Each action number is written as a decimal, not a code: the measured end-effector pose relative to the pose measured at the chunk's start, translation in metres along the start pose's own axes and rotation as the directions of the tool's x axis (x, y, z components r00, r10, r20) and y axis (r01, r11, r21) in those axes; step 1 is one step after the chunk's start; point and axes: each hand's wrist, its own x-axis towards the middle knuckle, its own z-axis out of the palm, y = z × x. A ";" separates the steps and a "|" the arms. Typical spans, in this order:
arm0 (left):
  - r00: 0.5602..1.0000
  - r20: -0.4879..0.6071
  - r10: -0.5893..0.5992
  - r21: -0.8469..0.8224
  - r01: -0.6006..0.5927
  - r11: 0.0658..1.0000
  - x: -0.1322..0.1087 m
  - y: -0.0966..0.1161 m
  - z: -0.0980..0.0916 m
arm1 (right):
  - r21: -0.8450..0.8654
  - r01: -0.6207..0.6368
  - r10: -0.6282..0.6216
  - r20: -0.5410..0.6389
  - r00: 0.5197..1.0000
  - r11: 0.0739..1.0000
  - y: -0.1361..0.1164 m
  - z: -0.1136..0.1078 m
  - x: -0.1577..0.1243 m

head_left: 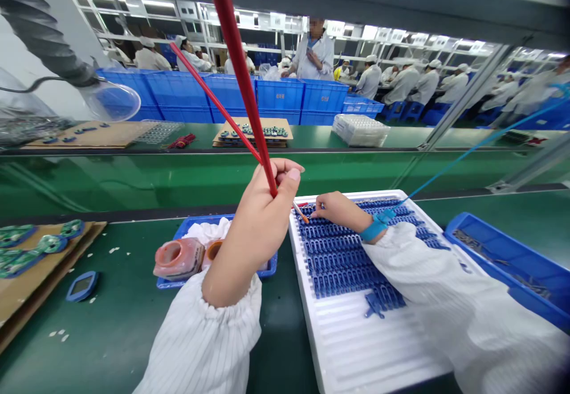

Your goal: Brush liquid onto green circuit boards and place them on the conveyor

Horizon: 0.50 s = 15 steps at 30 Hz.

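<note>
My left hand [269, 210] is closed around two long red sticks. One red stick [240, 67] is thick and close to the camera. The thinner one looks like a brush [209, 97]; a pale shaft and orange tip [305, 218] show beyond my fingers, at the tray's left edge. My right hand [337, 210], with a blue wrist strap [377, 226], has its fingertips pinched over the upper left of the parts; what they hold, if anything, is hidden. Rows of small dark-blue plastic parts [336, 263] lie in the white foam tray [356, 346] beneath it.
A blue tray [171, 284] with a white cloth and pinkish bottles [178, 259] stands left. A blue device [82, 286] and cardboard with green boards [51, 244] lie farther left. A blue bin [485, 251] of small pieces sits right. The strap's blue cord [481, 146] runs up right.
</note>
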 end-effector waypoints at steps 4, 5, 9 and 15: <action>1.000 -0.001 0.009 0.004 -0.009 1.000 0.000 -0.001 0.000 | 0.000 -0.009 0.009 0.011 1.000 1.000 0.002 0.005 0.004; 1.000 -0.003 0.011 0.005 -0.011 1.000 0.000 -0.001 0.000 | 0.003 -0.011 0.011 0.013 1.000 1.000 0.002 0.006 0.005; 1.000 0.000 0.008 0.001 -0.008 1.000 0.000 -0.002 0.000 | 0.036 -0.018 0.017 0.015 1.000 0.999 0.003 0.009 0.007; 1.000 0.003 -0.002 -0.008 0.002 1.000 0.001 -0.001 0.000 | 0.188 -0.040 0.055 -0.075 0.996 0.981 0.008 -0.006 -0.001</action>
